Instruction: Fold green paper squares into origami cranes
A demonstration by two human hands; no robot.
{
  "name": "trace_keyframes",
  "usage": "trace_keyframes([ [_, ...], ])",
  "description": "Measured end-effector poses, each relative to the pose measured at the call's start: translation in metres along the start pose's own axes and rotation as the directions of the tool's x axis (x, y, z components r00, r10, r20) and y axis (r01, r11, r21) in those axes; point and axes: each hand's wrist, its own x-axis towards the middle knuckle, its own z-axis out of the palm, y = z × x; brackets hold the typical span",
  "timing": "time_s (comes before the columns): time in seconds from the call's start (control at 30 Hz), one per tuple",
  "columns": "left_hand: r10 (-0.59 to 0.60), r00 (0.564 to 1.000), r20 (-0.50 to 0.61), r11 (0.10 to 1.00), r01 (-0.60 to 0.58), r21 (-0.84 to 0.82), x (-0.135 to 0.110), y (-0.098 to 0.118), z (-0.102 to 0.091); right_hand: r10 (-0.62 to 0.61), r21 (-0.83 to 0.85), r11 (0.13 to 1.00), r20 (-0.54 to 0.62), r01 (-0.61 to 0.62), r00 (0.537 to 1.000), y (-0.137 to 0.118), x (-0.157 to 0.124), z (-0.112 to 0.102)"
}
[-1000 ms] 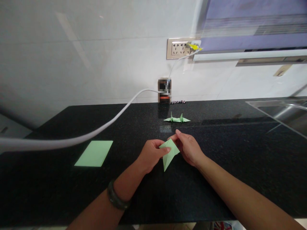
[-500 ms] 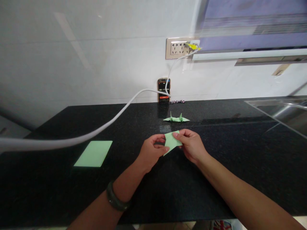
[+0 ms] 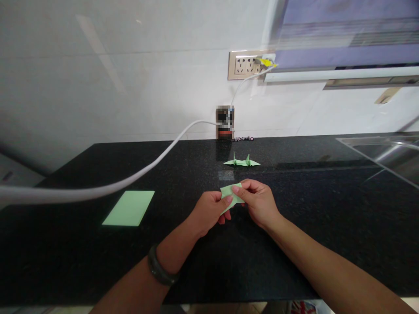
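Note:
Between my two hands is a small piece of folded green paper (image 3: 231, 192), raised above the dark countertop (image 3: 203, 261). My left hand (image 3: 211, 212) pinches its lower left side, thumb on top and fingers curled beneath. At the upper right, my right hand (image 3: 260, 198) is closed on it with the thumb pressed on the face. Parts of the paper are covered by both thumbs. Just beyond the hands stand two green paper cranes (image 3: 242, 162), side by side. To the left lies a stack of flat green paper sheets (image 3: 129, 209).
A phone (image 3: 225, 123) leans on the white wall, with a beaded strap (image 3: 244, 139) beside it. A white cable (image 3: 144, 169) arches across the left from the wall socket (image 3: 245, 65). At the right a metal sink (image 3: 396, 152) is set into the counter.
My left hand has shifted its grip; its thumb now lies further over the paper and its fingers show below. The paper is tilted and less of it shows.

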Motion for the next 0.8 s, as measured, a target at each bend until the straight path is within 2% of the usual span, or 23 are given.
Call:
trace_keyframes([
  [0.2, -0.035, 0.999, -0.014, 0.997, 0.036, 0.069, 0.001, -0.001, -0.003, -0.08, 0.054, 0.994, -0.21, 0.093, 0.974, -0.005, 0.016, -0.012],
  [0.3, -0.001, 0.996, -0.086, 0.993, 0.011, 0.114, 0.004, -0.004, -0.004, -0.097, 0.107, 0.985, -0.283, 0.132, 0.954, -0.008, 0.025, -0.02],
  [0.37, 0.048, 0.983, -0.175, 0.996, -0.035, 0.078, 0.005, -0.006, -0.005, -0.061, 0.104, 0.991, -0.248, 0.09, 0.967, -0.007, 0.026, -0.02],
  [0.47, 0.09, 0.961, -0.26, 0.993, -0.106, -0.046, 0.007, -0.006, -0.004, 0.014, 0.063, 0.998, -0.105, -0.008, 0.994, -0.004, 0.018, -0.013],
  [0.53, 0.091, 0.975, -0.201, 0.988, -0.114, -0.103, 0.007, -0.005, -0.004, 0.055, 0.047, 0.997, -0.027, -0.053, 0.998, -0.002, 0.012, -0.008],
  [0.63, 0.076, 0.995, -0.06, 0.99, -0.082, -0.116, 0.007, -0.006, -0.003, 0.094, 0.042, 0.995, 0.005, -0.094, 0.996, -0.001, 0.006, -0.004],
  [0.8, 0.078, 0.994, -0.072, 0.993, -0.084, -0.081, 0.007, -0.009, -0.005, 0.117, 0.048, 0.991, 0.108, -0.123, 0.987, -0.001, 0.004, -0.001],
])
